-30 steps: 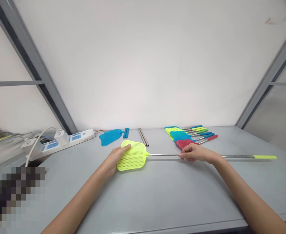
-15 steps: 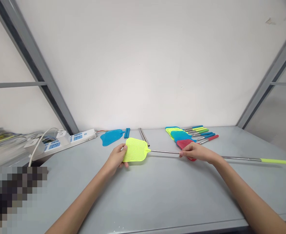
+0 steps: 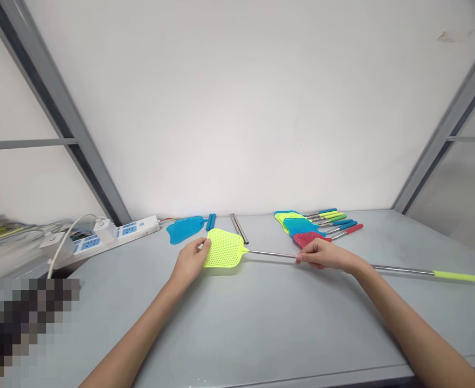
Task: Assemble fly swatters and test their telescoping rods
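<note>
A yellow-green fly swatter [image 3: 224,249] with a perforated head and a long extended metal rod lies across my view, just over the table. My left hand [image 3: 191,258] grips the left edge of its head, thumb on top and the other fingers beneath. Farther along, my right hand [image 3: 322,254] pinches the rod between thumb and fingers and hides part of it. The rod runs on to the right, ending in a yellow-green handle [image 3: 456,276]. Behind my right hand is a red swatter head [image 3: 305,238], partly covered by the hand.
Several swatters with blue heads [image 3: 297,225] and coloured handles are stacked at the back right. A blue swatter head [image 3: 186,228], blue handle grips [image 3: 211,221] and metal tubes [image 3: 239,228] lie near the wall. A power strip [image 3: 138,229] with plugs stands at the left on the grey table [image 3: 261,328].
The handle end of the yellow-green swatter has dipped slightly lower. Both hands keep their hold and have barely moved.
</note>
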A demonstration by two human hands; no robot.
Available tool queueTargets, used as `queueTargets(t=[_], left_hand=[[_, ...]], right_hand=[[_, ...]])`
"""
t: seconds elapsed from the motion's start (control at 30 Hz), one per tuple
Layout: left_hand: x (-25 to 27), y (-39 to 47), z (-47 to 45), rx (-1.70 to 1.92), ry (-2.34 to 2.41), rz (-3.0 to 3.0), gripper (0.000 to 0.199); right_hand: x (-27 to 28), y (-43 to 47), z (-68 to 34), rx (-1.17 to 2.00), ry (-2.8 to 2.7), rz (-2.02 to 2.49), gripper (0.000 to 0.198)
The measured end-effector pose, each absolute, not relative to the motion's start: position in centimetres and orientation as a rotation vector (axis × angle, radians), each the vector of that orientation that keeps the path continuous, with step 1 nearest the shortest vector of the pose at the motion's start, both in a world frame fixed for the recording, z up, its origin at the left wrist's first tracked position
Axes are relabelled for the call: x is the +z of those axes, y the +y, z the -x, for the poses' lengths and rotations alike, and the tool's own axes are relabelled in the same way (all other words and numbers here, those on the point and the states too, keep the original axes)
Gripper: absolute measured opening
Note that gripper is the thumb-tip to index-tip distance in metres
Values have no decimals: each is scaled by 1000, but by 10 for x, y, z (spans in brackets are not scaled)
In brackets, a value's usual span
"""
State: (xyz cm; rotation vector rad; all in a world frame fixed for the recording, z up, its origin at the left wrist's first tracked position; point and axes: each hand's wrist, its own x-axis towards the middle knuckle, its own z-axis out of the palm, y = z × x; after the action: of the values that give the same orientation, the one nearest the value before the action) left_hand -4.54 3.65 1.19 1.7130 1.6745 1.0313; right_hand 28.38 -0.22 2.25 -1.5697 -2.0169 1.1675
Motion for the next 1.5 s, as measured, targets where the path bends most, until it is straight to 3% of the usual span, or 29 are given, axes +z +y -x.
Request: queueTargets(t=[0.2,0.4,0.63,1.2,1.5], left_hand=[[11,36,43,989,1712,-1779,36],[0,30,33,1008,1797,-1941,66],[-3,28,29,935,1997,-2019,76],[6,34,38,1237,1962,-2090,25],[9,35,39,1337,1983,-2059,17]], right_hand=[[19,-1,-283,1135,-2019,1533,42],[17,-1,-274,1111,-2092,1544,43],[21,-6,-262,1093,-2096,1511,37],[18,-4,-262,1135,-2263,1359,35],[14,4,-280,1200,-2162,1501,38]])
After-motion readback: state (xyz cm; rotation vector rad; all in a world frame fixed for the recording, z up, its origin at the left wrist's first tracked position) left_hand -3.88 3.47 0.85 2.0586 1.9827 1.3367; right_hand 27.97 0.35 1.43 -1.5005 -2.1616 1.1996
